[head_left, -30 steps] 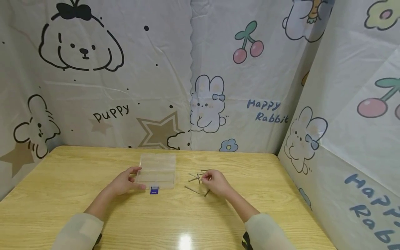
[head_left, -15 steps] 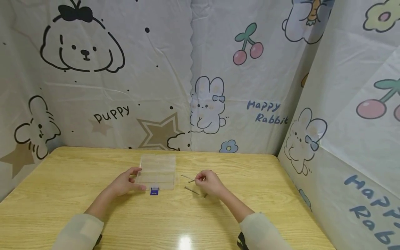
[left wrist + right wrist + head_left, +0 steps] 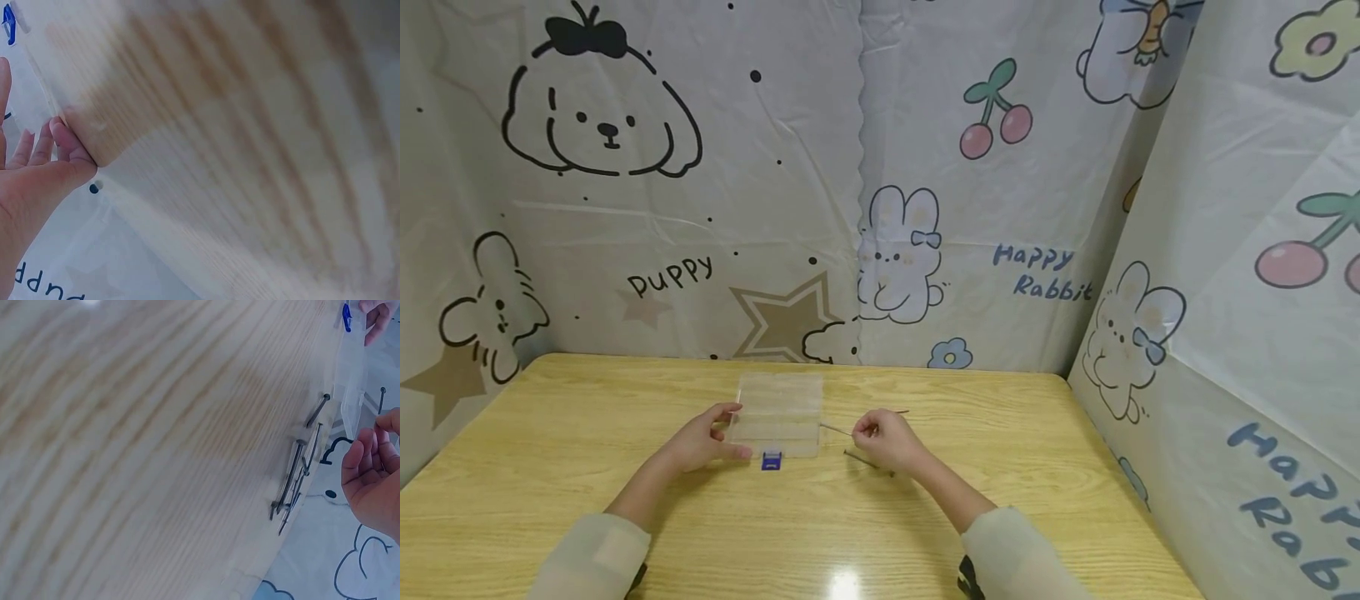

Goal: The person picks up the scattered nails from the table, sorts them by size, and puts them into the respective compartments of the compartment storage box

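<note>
Since a second ago, the right hand (image 3: 891, 440) has moved left from the nails toward a clear box (image 3: 781, 402), carrying a pinched nail (image 3: 837, 430) between thumb and fingertips. The nail's head end now reaches the box's right edge; whether it touches cannot be told. The box has stayed in place on the table (image 3: 700, 533), left of centre, its blue latch (image 3: 771, 461) facing the wearer. The left hand (image 3: 703, 437) remains at its left side, thumb and fingers spread apart, touching it.

Pale sleeves (image 3: 591, 554) cover the forearms. Behind hangs a white cloth (image 3: 760, 192) printed with a puppy, rabbits and cherries. A loose nail (image 3: 861, 460) lies in front of the right hand, which hides most others in the head view.

The right wrist view reveals that cluster of nails (image 3: 292, 481), several crossing, on the wood. The left wrist view shows the left hand from the side, the latch beyond it.
</note>
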Demonstrator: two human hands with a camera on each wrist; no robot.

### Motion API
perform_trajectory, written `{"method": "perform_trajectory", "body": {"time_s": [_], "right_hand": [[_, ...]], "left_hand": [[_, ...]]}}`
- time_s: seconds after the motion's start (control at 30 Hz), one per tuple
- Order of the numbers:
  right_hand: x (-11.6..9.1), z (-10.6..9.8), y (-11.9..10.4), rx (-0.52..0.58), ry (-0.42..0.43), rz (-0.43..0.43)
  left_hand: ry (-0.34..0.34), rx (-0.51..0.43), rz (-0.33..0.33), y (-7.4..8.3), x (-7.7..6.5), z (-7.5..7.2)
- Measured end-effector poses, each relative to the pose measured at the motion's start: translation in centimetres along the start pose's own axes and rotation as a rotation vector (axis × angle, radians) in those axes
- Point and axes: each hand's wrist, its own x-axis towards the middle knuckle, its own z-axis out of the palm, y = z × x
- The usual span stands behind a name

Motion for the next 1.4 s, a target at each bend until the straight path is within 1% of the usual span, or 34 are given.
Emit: {"method": "perform_trajectory", "body": {"time_s": [0.17,0.47,0.67,1.0,1.23,1.4], "right_hand": [[0.4,0.6,-0.7,-0.012,-0.009,-0.016],[1.3,2.1,-1.9,0.002,-0.063,-0.041],[1.8,3.1,-2.8,-0.005,-0.069,-0.046],[3.0,4.6,-4.4,-0.024,-0.065,-0.098],[4.0,6.0,-5.4,-0.092,-0.046,-0.143],[4.5,6.9,-5.8,-0.106,-0.055,-0.119]], "left_hand": [[-0.003,-0.001,-0.001,0.1,0.1,-0.1],[-0.006,-0.002,-0.013,0.0,0.0,-0.1],[-0.009,-0.006,-0.005,0.0,-0.1,0.0],[-0.002,-0.009,-0.005,-0.2,0.2,0.0],[-0.001,-0.028,0.001,-0.3,0.2,0.1],[-0.007,-0.037,-0.005,-0.4,0.3,0.1]]}}
